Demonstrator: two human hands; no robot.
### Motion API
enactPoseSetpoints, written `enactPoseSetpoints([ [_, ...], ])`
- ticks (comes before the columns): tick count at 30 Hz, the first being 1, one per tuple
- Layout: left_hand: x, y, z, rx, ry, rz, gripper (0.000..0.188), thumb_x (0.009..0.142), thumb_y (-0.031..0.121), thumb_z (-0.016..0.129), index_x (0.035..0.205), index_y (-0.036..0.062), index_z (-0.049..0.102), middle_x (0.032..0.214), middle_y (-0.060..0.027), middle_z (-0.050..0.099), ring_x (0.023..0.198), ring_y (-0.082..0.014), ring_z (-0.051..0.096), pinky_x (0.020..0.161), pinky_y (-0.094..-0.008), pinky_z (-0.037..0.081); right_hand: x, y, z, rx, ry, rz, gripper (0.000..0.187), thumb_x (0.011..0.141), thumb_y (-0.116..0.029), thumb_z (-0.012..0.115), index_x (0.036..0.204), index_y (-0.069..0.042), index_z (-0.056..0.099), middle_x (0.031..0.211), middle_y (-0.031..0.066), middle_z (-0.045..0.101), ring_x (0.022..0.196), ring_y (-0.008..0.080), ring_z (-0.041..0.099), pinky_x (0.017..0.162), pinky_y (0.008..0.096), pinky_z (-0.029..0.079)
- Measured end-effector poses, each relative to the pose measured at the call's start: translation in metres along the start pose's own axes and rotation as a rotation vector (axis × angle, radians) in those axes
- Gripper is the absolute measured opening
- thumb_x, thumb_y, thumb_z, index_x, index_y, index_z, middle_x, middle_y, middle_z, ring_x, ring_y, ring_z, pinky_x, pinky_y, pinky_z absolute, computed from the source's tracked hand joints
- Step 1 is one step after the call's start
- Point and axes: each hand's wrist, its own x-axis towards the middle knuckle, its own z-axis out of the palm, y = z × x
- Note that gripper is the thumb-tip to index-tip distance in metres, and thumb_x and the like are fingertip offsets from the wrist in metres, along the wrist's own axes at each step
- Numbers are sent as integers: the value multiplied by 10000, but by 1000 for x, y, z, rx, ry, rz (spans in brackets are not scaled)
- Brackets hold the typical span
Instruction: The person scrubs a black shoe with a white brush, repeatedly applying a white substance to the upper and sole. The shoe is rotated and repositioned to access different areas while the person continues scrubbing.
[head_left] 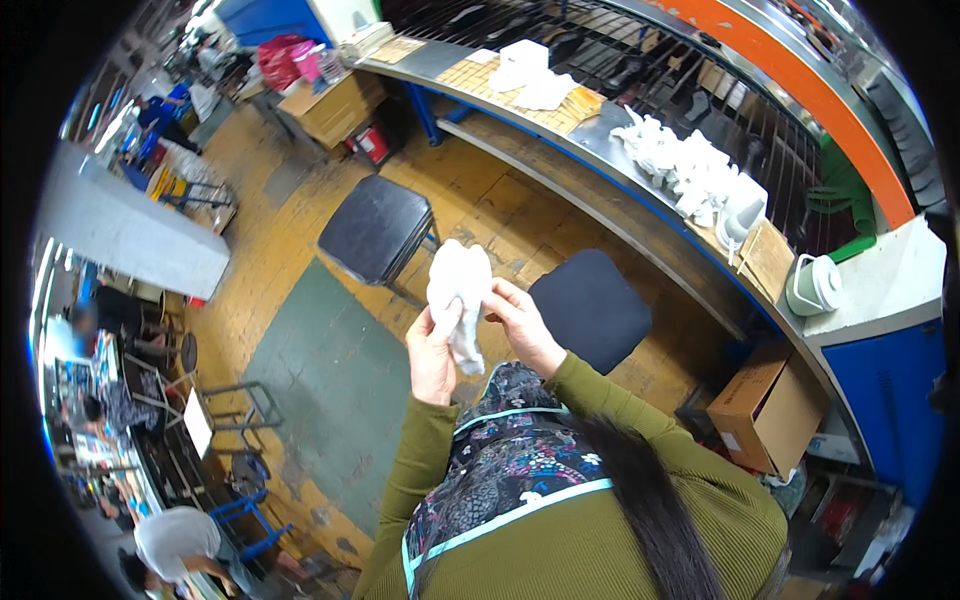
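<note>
My left hand (pixel 433 355) pinches a soft white cloth piece (pixel 460 278) with its thumb laid over the front. On the other side, the fingers of my right hand (pixel 522 322) close on the cloth's edge. The cloth is bunched and rounded at its top, and a narrow end hangs down between my hands. Whether it is a glove or a rag, I cannot tell. It is held up in the air in front of my flowered apron (pixel 530 450).
A long metal bench (pixel 590 140) curves along the far right, bearing a pile of white cloth pieces (pixel 690 170) and a pale lidded pot (pixel 815 285). Two dark stools (pixel 590 308) stand ahead. A cardboard box (pixel 765 410) sits under the bench. Several people work at the left.
</note>
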Motion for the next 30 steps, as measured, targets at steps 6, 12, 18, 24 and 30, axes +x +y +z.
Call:
enactPoseSetpoints([
  [6,99,6,8,370,-161,62,178,867,85,664,1007,-17,621,886,-1,626,813,-41,566,707,-203,466,97,-14,-3,-5,137,-265,536,790,-160,765,1227,-46,476,1120,43,568,1064,120,538,954,293,425],
  [12,251,-29,38,479,-518,21,383,848,65,613,1214,-10,527,1103,-48,608,1011,-109,562,882,-272,460,239,-36,-74,121,359,-355,399,829,-67,665,1194,-25,511,1098,58,592,998,138,581,884,303,501],
  [18,421,-46,77,783,-900,-276,308,858,169,655,1120,15,605,976,-41,651,863,-90,586,759,-269,489,385,-100,-169,236,615,-401,274,877,-9,568,1145,-24,513,1062,83,598,959,162,596,839,309,521],
  [24,521,-9,114,897,-1056,-301,353,910,262,612,1144,-2,611,989,-68,661,935,-140,618,821,-291,487,492,-183,-273,34,912,-341,445,907,-91,603,1296,20,417,1165,161,591,1041,243,604,875,362,511],
  [30,640,2,59,599,-798,-485,300,921,141,598,1188,6,594,996,-57,650,901,-126,592,828,-266,474,543,-209,-383,-717,1367,-393,529,892,-202,643,1343,-23,433,1054,141,634,958,188,588,865,310,451],
])
